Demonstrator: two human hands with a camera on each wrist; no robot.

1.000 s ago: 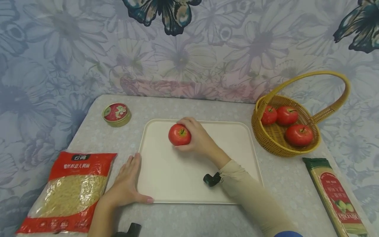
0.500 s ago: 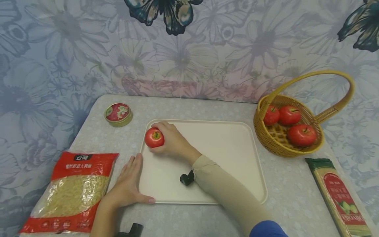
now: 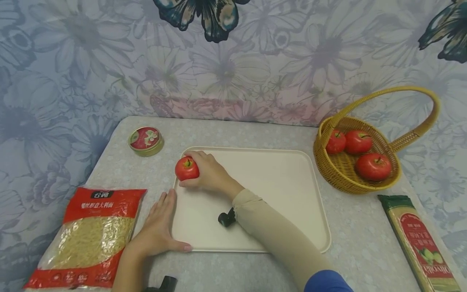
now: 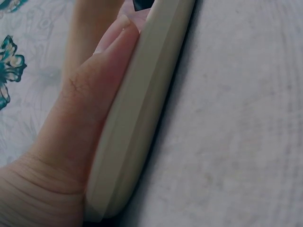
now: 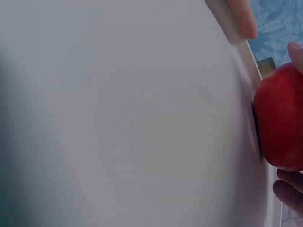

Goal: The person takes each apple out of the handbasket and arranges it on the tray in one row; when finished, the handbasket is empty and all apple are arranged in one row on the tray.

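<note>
A red apple [image 3: 187, 168] sits at the far left corner of the cream tray [image 3: 255, 194], against its raised rim. My right hand [image 3: 209, 172] grips it from the right, thumb on the near side and fingers on the far side. In the right wrist view the apple [image 5: 280, 118] shows between thumb and fingertips, beside the tray wall. My left hand [image 3: 157, 227] rests at the tray's near left corner with fingers extended along the left edge and thumb by the front edge. The left wrist view shows the thumb [image 4: 90, 90] along the tray's side [image 4: 137, 109].
A wicker basket [image 3: 337, 178] with a tall handle holds 3 apples at the right. Beyond the tray's left corner stands a round tin [image 3: 146, 142]. A red pasta bag [image 3: 87, 239] lies left of my left hand, and a long green-topped packet [image 3: 419, 243] lies far right.
My right hand has carried the apple left, from the tray's upper middle to its far left corner, slowing in the last half second. My left hand has stayed in place.
</note>
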